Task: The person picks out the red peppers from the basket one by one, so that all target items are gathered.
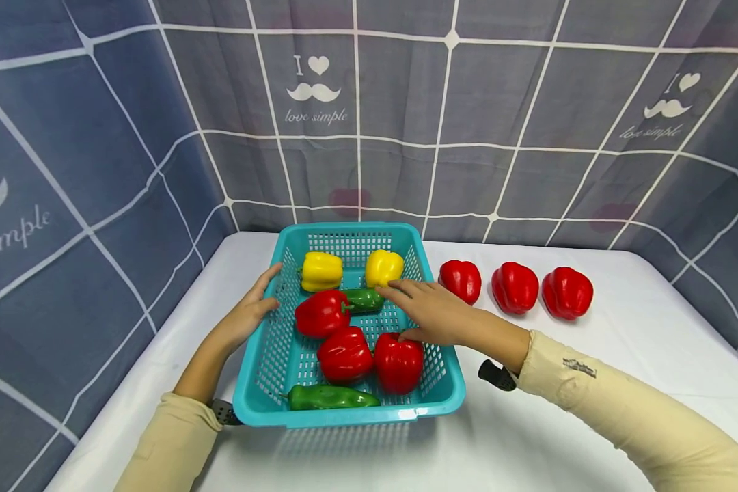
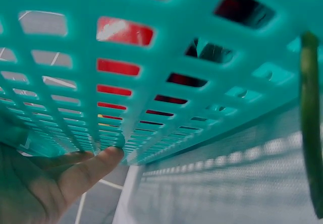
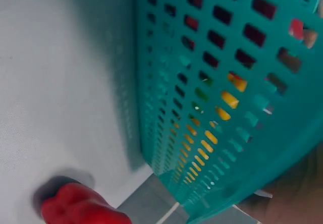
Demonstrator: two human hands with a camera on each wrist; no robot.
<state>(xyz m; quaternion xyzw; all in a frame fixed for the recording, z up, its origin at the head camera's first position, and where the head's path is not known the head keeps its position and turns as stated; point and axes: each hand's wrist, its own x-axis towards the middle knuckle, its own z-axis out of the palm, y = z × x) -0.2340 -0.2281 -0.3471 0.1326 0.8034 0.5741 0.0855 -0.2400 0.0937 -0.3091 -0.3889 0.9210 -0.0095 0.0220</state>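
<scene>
A turquoise perforated basket holds two yellow bell peppers, several red bell peppers, a short green pepper and a long green pepper. My left hand lies along the basket's left side, its fingers fairly straight against the wall; the left wrist view shows fingertips on the outside mesh. Over the right rim reaches my right hand, with fingers extended toward the right yellow pepper and the thumb by the front right red pepper. Nothing is visibly gripped in it. In the right wrist view, the basket wall partly hides this hand.
Outside the basket, to its right, three red bell peppers lie in a row on the white table. A dark grid-patterned curtain stands behind the table and at both sides.
</scene>
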